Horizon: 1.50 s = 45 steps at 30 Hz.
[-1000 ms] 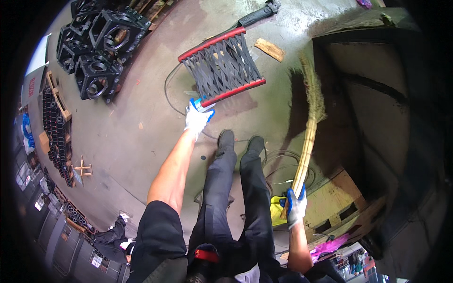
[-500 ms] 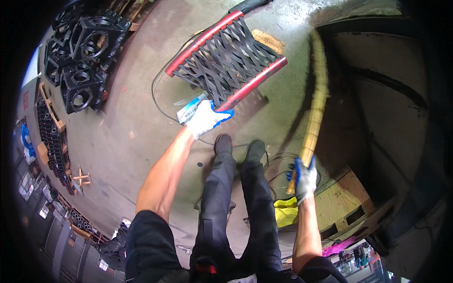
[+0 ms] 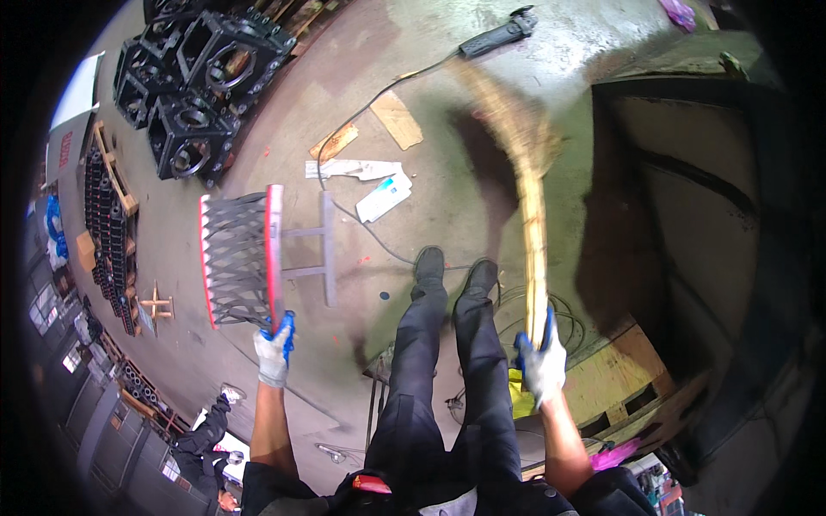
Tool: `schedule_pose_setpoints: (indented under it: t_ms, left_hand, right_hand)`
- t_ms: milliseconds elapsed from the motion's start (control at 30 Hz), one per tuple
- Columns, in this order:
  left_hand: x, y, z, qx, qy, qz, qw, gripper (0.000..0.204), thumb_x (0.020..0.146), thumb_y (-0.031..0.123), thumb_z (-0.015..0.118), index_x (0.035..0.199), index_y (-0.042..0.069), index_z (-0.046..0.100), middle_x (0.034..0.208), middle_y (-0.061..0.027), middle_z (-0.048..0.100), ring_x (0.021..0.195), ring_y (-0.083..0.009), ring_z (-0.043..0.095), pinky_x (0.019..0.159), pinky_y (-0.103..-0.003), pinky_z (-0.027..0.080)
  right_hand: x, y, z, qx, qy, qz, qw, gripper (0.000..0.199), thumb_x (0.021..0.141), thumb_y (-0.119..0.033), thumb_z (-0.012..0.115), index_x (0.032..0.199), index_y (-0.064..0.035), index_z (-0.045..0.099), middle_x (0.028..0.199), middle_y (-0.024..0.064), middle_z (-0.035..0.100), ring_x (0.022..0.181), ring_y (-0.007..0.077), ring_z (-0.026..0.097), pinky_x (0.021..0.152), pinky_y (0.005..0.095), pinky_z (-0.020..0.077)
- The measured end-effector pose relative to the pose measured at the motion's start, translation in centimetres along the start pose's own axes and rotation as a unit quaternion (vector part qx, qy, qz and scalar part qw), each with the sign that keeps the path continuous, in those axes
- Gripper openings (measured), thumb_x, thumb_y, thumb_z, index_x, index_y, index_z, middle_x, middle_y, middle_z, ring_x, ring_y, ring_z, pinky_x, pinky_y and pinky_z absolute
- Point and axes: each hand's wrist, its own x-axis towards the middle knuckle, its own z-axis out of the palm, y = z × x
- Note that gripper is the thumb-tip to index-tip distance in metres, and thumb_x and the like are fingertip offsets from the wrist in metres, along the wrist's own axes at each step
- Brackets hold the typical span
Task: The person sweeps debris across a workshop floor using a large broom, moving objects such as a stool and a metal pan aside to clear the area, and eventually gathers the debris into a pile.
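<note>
while the black lattice rack (image 3: pixel 234 260) with red edges is held up off the concrete floor (image 3: pixel 361 284), tilted on its side out to the person's left, its red rim is gripped from below by the gloved left hand (image 3: pixel 274 351), fingers closed around it. a straw broom (image 3: pixel 527 206) is clasped by its handle in the gloved right hand (image 3: pixel 542 365), the blurred bristle head reaching away over the floor. both black trouser legs (image 3: pixel 447 361) and shoes are seen between the two hands. scraps of paper and card (image 3: pixel 372 176) are scattered beyond the shoes, crossed by a thin cable. black metal castings (image 3: pixel 194 86) are stacked at the upper left, and a wooden pallet (image 3: pixel 628 378) lies beside the right hand.
</note>
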Motion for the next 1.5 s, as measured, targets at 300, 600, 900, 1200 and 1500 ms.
schedule_pose_setpoints:
  t_ms: [300, 600, 900, 1200, 1500]
  left_hand:
    - [11.3, -15.3, -7.4, -0.084, 0.213, -0.134, 0.964, 0.013, 0.075, 0.019, 0.069, 0.082, 0.012, 0.06, 0.053, 0.0043, 0.046, 0.04, -0.0062, 0.038, 0.038, -0.023, 0.03]
    - [-3.2, -3.3, 6.5, -0.207, -0.083, -0.159, 0.962, 0.055, 0.08, 0.036, 0.062, 0.127, 0.021, 0.038, 0.115, -0.0044, 0.049, 0.103, -0.0229, 0.048, 0.083, -0.049, 0.04]
    - [-8.7, 10.8, 14.1, -0.564, -0.126, -0.199, 0.792, 0.027, 0.084, 0.017, 0.056, 0.11, 0.011, 0.051, 0.078, -0.0023, 0.05, 0.073, -0.0184, 0.053, 0.081, -0.042, 0.045]
    - [-7.3, 5.3, 15.4, -0.396, 0.024, -0.142, 0.907, 0.017, 0.083, 0.009, 0.053, 0.099, 0.004, 0.049, 0.08, -0.0077, 0.056, 0.07, -0.016, 0.056, 0.07, -0.032, 0.05]
    - [-7.4, 13.6, 20.3, -0.489, 0.145, -0.235, 0.828, 0.033, 0.075, 0.014, 0.062, 0.101, 0.0, 0.046, 0.079, -0.014, 0.058, 0.074, -0.0245, 0.059, 0.074, -0.041, 0.049]
  right_hand:
    - [-2.3, -3.3, 5.1, -0.054, -0.151, -0.025, 0.987, 0.071, 0.076, -0.029, 0.062, 0.135, -0.0107, 0.026, 0.079, 0.0168, 0.063, 0.065, 0.0234, 0.064, 0.06, 0.0337, 0.0509]
    - [-9.2, -5.1, 2.8, -0.131, -0.223, -0.185, 0.948, 0.072, 0.08, -0.033, 0.057, 0.136, -0.0099, 0.019, 0.085, 0.0232, 0.06, 0.075, 0.0379, 0.06, 0.068, 0.0409, 0.0478]
    - [-5.9, -14.9, -1.8, -0.058, -0.172, -0.324, 0.928, 0.054, 0.077, -0.04, 0.059, 0.12, -0.0078, 0.047, 0.098, 0.0201, 0.059, 0.086, 0.031, 0.059, 0.074, 0.0369, 0.0474]
    - [32.1, -28.6, -1.5, 0.102, -0.028, -0.009, 0.994, 0.062, 0.072, -0.051, 0.064, 0.114, -0.0105, 0.044, 0.086, 0.0051, 0.052, 0.061, 0.018, 0.05, 0.044, 0.0275, 0.0341]
    - [57.5, -42.0, 4.5, 0.331, -0.361, 0.04, 0.871, 0.086, 0.078, -0.071, 0.027, 0.129, -0.0026, 0.032, 0.133, 0.0145, 0.036, 0.116, 0.0332, 0.038, 0.092, 0.0528, 0.0341]
